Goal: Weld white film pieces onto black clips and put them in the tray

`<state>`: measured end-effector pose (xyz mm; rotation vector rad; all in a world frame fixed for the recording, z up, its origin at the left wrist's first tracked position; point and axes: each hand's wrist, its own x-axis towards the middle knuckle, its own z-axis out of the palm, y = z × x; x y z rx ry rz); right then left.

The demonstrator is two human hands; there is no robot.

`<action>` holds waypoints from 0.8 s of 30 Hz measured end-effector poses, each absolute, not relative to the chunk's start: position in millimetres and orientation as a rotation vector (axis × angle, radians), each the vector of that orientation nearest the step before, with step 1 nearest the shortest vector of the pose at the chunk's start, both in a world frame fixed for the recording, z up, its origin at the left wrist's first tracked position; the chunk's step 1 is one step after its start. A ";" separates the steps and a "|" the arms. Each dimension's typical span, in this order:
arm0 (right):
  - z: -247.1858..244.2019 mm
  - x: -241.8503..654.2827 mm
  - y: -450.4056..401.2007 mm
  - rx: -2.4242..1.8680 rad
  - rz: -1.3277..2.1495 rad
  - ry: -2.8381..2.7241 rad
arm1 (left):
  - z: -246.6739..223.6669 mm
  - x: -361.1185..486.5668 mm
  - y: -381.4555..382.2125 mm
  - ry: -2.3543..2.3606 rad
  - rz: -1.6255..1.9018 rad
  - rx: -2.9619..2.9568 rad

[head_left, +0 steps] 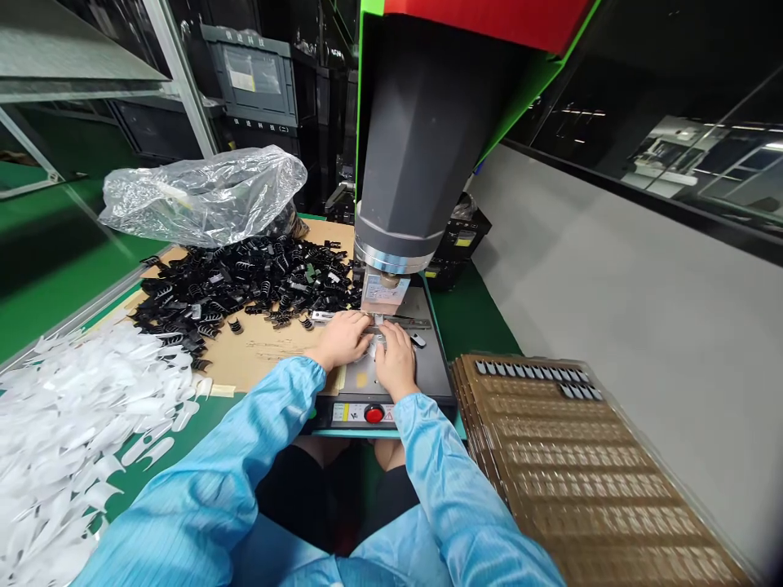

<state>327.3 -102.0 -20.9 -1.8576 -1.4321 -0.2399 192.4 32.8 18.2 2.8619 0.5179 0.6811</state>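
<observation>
Both hands are together on the grey machine base (437, 375), below the machine's dark head (422, 139). My left hand (343, 339) comes in from the left, fingers bent and closed at the metal fixture bar (419, 324). My right hand (396, 360) lies close beside it, its fingers likewise bent and closed. Between the fingertips a small whitish piece (372, 346) partly shows; its kind is hidden. A clear plate (384, 289) hangs under the head just beyond my fingers. To the right of my right hand lies a small black-and-grey part (418, 340).
Left of the base is a heap of black clips (245, 281), with a clear plastic bag (205, 196) behind. White curved pieces (73, 440) pile up at the near left. Stacked brown trays (526, 424) stand at right, several grey parts in the top one. A red button (373, 414) faces me.
</observation>
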 end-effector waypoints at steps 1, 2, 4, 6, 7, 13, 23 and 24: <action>-20.7 327.5 -102.4 -1.849 -0.241 -1.425 | 17.7 191.9 29.6 0.530 0.687 2.857; -20.4 327.7 -103.0 -1.839 -0.242 -1.420 | 17.1 191.0 26.3 0.544 0.691 2.846; -18.9 328.4 -104.5 -1.819 -0.244 -1.409 | 16.5 187.4 21.6 0.539 0.688 2.815; -16.9 329.4 -105.3 -1.807 -0.248 -1.393 | 17.2 181.1 23.6 0.504 0.682 2.794; -16.0 329.9 -105.2 -1.804 -0.251 -1.380 | 18.0 177.3 28.0 0.515 0.691 2.792; -15.2 331.2 -101.7 -1.808 -0.263 -1.363 | 25.2 163.4 85.9 0.947 0.672 2.864; -18.5 333.7 -103.1 -1.841 -0.253 -1.334 | 19.8 130.7 111.1 1.196 0.658 2.942; -18.6 333.6 -102.7 -1.842 -0.250 -1.333 | 17.5 122.9 108.5 1.255 0.662 2.920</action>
